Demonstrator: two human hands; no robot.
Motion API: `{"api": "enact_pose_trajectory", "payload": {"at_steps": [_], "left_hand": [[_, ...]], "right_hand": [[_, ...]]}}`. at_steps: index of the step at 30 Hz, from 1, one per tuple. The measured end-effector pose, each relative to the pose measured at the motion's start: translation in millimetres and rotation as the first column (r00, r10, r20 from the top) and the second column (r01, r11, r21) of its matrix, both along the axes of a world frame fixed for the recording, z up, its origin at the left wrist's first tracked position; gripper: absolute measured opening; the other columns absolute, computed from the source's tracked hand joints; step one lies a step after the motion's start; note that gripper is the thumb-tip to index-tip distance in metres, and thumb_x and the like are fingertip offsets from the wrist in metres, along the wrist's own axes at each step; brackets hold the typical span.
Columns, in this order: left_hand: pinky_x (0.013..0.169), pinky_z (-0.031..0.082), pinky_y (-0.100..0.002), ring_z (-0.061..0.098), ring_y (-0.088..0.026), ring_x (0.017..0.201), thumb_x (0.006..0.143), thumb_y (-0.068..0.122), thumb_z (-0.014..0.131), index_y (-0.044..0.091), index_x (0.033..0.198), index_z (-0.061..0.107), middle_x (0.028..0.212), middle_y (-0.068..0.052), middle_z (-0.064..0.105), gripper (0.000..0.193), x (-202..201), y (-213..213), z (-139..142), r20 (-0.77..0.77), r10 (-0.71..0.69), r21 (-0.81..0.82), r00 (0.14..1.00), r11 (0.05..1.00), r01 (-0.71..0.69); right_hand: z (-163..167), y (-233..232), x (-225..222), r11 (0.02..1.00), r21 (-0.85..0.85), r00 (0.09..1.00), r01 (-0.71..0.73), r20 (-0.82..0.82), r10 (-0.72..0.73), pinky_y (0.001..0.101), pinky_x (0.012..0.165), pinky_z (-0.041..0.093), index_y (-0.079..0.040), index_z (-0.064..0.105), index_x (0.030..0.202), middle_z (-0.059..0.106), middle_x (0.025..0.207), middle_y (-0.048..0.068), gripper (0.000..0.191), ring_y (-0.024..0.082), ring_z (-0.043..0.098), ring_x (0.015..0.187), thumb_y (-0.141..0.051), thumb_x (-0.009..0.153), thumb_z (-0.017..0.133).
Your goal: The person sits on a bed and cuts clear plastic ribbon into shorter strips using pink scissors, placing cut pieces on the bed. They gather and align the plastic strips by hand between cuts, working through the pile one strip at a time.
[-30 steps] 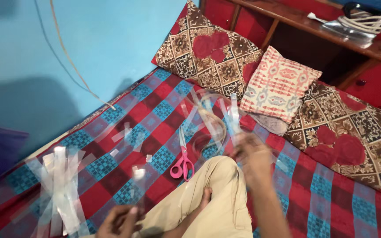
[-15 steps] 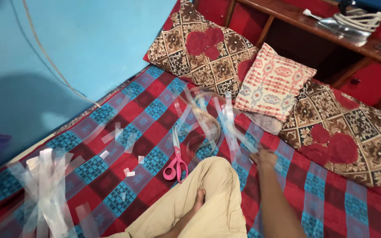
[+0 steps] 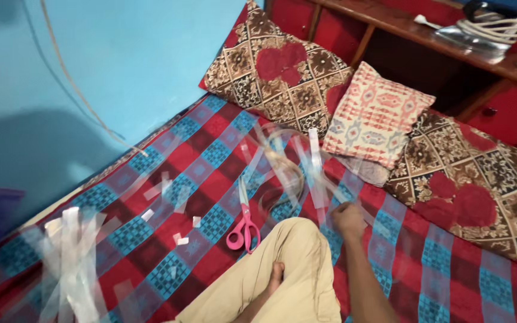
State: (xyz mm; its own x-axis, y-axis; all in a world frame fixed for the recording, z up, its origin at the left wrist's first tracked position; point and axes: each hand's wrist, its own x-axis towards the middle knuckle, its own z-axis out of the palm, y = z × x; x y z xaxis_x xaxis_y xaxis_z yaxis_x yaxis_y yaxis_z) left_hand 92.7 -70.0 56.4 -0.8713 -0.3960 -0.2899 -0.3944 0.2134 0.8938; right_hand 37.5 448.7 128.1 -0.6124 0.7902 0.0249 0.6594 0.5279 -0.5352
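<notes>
Risk: right hand (image 3: 348, 218) fingers clenched on clear strips (image 3: 315, 170); these could tangle. Left hand off-frame, scissors (image 3: 244, 222) near knee.

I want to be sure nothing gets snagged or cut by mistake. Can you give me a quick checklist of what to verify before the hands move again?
1. Right hand has hold of the clear strips: ok, it is closed on a fanned bunch.
2. Pink scissors out of the hands: ok, lying on the checked bedsheet beside the knee.
3. Scissor blades shut: cannot tell.
4. Left hand free: cannot tell, mostly hidden behind the leg.
5. Second bunch of strips steady: cannot tell, blurred at the lower left.
6. Small cut scraps clear of the scissors: ok, they lie apart.
</notes>
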Motion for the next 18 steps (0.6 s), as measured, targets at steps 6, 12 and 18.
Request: {"api": "enact_pose_trajectory", "payload": {"at_steps": [6, 12, 18], "left_hand": [[0.074, 0.062, -0.036, 0.075, -0.022, 0.08, 0.085, 0.007, 0.075, -0.001, 0.094, 0.072, 0.085, -0.016, 0.076, 0.013, 7, -1, -4, -0.041, -0.048, 0.022, 0.998, 0.999, 0.049], [0.076, 0.061, -0.035, 0.074, -0.021, 0.081, 0.084, 0.007, 0.076, -0.001, 0.094, 0.073, 0.085, -0.015, 0.076, 0.013, 7, 13, 27, -0.29, -0.181, 0.156, 0.94, 0.96, 0.233], [0.083, 0.054, -0.028, 0.065, -0.016, 0.102, 0.082, 0.003, 0.076, 0.002, 0.092, 0.071, 0.117, -0.01, 0.066, 0.011, 3, 78, 104, -0.684, -0.306, 0.196, 0.662, 0.797, 0.571]], "right_hand": [[104, 17, 41, 0.964, 0.242, 0.822, -0.114, -0.522, 0.228, 0.0345, 0.07, 0.054, -0.002, 0.076, 0.104, 0.074, 0.086, 0.013, 0.018, 0.021, 0.068, 0.073, -0.016, 0.092, 0.076], [204, -59, 56, 0.901, 0.198, 0.456, -0.386, -0.808, 0.373, 0.0289, 0.079, 0.059, 0.0, 0.061, 0.109, 0.075, 0.1, 0.015, 0.016, 0.019, 0.073, 0.087, -0.015, 0.108, 0.068], [169, -233, 41, 0.099, -0.601, 0.595, -0.793, -0.799, -0.085, 0.0456, 0.086, 0.062, 0.005, 0.057, 0.128, 0.073, 0.113, 0.025, 0.037, 0.034, 0.074, 0.097, -0.021, 0.102, 0.052]]}}
